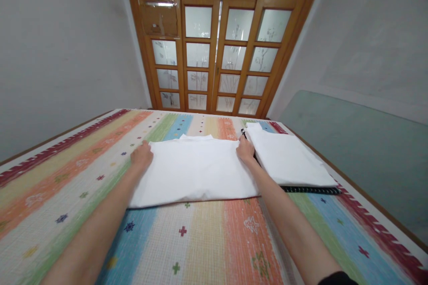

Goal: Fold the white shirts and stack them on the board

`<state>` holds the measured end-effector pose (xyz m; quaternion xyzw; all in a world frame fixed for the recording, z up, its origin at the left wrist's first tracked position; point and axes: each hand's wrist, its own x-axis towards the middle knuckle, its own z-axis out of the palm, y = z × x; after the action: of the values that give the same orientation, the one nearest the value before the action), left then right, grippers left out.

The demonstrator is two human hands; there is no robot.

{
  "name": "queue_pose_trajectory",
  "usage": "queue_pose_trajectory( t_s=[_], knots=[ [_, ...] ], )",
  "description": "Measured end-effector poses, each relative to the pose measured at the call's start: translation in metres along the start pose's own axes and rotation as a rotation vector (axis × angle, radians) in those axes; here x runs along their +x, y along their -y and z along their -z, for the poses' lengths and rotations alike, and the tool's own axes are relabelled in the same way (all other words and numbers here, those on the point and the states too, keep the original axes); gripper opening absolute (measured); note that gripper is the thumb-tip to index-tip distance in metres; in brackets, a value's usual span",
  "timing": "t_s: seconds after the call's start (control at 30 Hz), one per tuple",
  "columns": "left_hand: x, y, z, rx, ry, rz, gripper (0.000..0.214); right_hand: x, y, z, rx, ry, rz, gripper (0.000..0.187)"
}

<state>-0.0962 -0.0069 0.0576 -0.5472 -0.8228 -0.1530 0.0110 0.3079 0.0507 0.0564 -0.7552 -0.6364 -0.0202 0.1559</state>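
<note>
A folded white shirt (197, 169) lies across the middle of the striped cloth, with a small collar-like piece showing above its far edge. My left hand (142, 155) is closed on its far left corner. At the far right corner, my right hand (245, 148) grips the same shirt with curled fingers. Just right of that hand sits a pile: a folded white garment (290, 156) on top of a black patterned one (312, 190), which shows only along its near edge.
A multicoloured striped cloth (200, 240) covers the flat surface underneath. Beyond it stand wooden doors with glass panes (217, 49). A pale green panel (364, 156) runs along the right side, and a grey wall (63, 49) rises at left.
</note>
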Motion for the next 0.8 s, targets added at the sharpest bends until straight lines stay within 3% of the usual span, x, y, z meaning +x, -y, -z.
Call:
queue_pose_trajectory(
  t_s=[0.27, 0.5, 0.63, 0.73, 0.8],
  knots=[
    [-0.012, -0.009, 0.002, 0.048, -0.088, 0.129, 0.039, -0.01, 0.005, -0.007, -0.119, -0.017, -0.008, 0.047],
    [-0.017, -0.004, 0.001, 0.066, -0.19, 0.091, 0.037, -0.013, 0.0, -0.005, -0.165, -0.065, 0.079, 0.048],
    [-0.027, -0.019, 0.004, 0.174, -0.193, -0.096, 0.038, -0.019, 0.012, -0.001, -0.174, -0.083, 0.186, 0.046],
    [-0.045, -0.054, 0.002, 0.15, -0.1, -0.321, 0.035, -0.033, 0.042, -0.001, -0.119, -0.032, 0.241, 0.04],
    [-0.061, -0.08, -0.004, 0.12, -0.053, -0.42, 0.03, -0.048, 0.067, -0.005, -0.055, 0.023, 0.353, 0.038]
  ],
)
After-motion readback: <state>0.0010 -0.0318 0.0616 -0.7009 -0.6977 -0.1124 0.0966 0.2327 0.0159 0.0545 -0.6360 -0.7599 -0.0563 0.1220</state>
